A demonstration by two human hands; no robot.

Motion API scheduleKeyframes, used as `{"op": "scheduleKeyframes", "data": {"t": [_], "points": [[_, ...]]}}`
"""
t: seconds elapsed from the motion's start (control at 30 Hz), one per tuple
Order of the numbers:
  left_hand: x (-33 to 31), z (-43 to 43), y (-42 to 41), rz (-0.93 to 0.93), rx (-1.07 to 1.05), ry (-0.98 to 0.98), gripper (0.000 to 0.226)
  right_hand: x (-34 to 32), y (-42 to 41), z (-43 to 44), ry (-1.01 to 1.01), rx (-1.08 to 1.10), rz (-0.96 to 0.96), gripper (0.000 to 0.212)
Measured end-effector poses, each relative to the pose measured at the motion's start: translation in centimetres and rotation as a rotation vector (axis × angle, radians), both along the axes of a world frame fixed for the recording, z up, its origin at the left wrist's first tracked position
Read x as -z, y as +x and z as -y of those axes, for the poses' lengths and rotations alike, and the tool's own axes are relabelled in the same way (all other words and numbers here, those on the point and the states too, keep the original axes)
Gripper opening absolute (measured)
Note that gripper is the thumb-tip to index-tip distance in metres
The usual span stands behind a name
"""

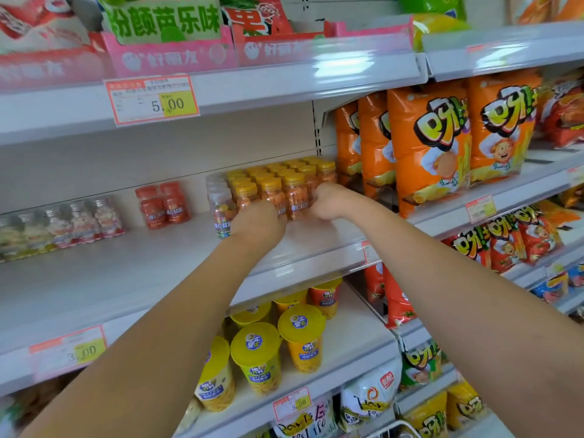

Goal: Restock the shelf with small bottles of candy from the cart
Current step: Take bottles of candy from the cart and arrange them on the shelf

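- The small clear plastic bottles of orange candy with yellow screw caps [286,181] stand in one tight block on the white metal middle shelf [126,273]. That's pretty much dead centre of the view, at the 3 o'clock end of that shelf.
- The left hand [257,218] is on the front of the block at its 7 o'clock corner, with the back of the hand facing the camera. The fingers are hidden behind it, so I honestly can't tell if it's gripping or just pressing.
- The right hand [327,200] is at the block's 4 o'clock corner, fingers curled in tight on the front-right bottle.
- Touching the block at its 9 o'clock are a few clear-capped bottles of mixed-colour candy [219,203].
- Further out toward 9 o'clock, standing apart, are two red-capped bottles of red candy [164,205]. Past those is a blurry row of clear bottles [63,224] near the frame edge.
- At the block's 3 o'clock, in the next bay, are upright orange snack bags with a cartoon chef [433,147].
- At 6 o'clock, one shelf down, are yellow-lidded snack cups [271,352].
- At 11 o'clock, on the rail above, is a red-bordered price tag reading 5.00 [151,99].
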State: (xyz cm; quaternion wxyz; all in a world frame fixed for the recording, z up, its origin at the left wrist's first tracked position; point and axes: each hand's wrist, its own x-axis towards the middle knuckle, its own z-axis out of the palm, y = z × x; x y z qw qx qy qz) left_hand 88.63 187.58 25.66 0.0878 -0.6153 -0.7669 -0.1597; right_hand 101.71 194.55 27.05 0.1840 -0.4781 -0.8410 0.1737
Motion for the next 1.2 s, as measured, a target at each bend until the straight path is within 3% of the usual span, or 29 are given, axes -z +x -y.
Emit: {"op": "scheduleKeyframes", "data": {"t": [0.07,0.2,0.3,0.5,0.6,0.7,0.8,0.87,0.97,1.07,1.2], "points": [[-0.3,3.0,1.6,-0.014,0.065,0.114,0.026,-0.6,0.9,2.0,0.089,0.020,-0.125,0.019],[2.2,9.9,5.2,0.104,0.286,0.421,0.024,0.6,3.5,8.2,0.339,0.049,-0.424,0.012],[6.0,14.2,6.5,0.161,0.334,0.336,0.042,4.1,5.5,12.3,0.285,0.000,-0.489,0.016],[17.7,18.0,6.5,0.309,0.245,-0.089,0.052,17.5,9.8,17.7,-0.103,0.062,-0.314,0.022],[24.0,19.0,6.6,0.481,0.162,-0.329,0.041,25.1,12.0,18.7,-0.306,0.163,-0.149,0.023],[29.9,19.9,7.2,0.613,0.121,-0.526,0.022,32.5,14.1,19.2,-0.439,0.336,0.006,0.042],[35.2,21.0,7.5,0.655,0.046,-0.666,0.038,38.7,15.3,19.7,-0.475,0.372,0.111,0.050],[38.9,21.7,7.0,0.615,0.022,-0.710,0.038,41.5,15.5,19.7,-0.506,0.367,0.142,0.059],[44.1,22.4,5.8,0.507,-0.049,-0.735,0.020,43.3,15.6,19.4,-0.434,0.355,0.254,0.075],[43.6,23.1,6.7,0.478,-0.073,-0.646,0.024,43.6,15.2,18.6,-0.406,0.347,0.405,0.087],[42.3,23.0,9.3,0.420,0.024,-0.574,0.030,42.9,14.2,17.9,-0.326,0.401,0.555,0.084]]}}
